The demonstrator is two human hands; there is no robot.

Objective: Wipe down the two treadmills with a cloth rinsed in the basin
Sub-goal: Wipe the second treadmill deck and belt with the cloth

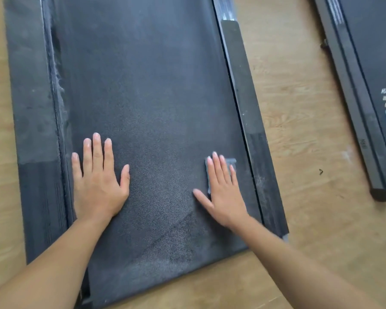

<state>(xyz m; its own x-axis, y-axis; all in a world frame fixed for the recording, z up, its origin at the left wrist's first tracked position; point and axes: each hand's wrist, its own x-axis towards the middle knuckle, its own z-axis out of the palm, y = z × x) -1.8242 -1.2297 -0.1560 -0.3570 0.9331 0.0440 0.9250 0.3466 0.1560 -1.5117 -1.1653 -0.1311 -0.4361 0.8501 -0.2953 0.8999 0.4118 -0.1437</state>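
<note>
A dark treadmill [147, 85] lies flat on the floor and fills most of the head view, its dusty belt running away from me. My left hand [98, 177] rests flat and empty on the belt near the left rail, fingers spread. My right hand [223, 188] presses flat on a small grey-blue cloth [231, 162] near the right rail; only the cloth's far edge and left side show past my fingers. A second treadmill [370, 85] lies at the right edge, partly out of frame, with pale lettering on its belt.
Light wooden floor [299, 130] runs between the two treadmills and along the near edge. The left side rail [36, 121] looks grey with dust, and frayed fibres show along the belt's left edge. The basin is out of view.
</note>
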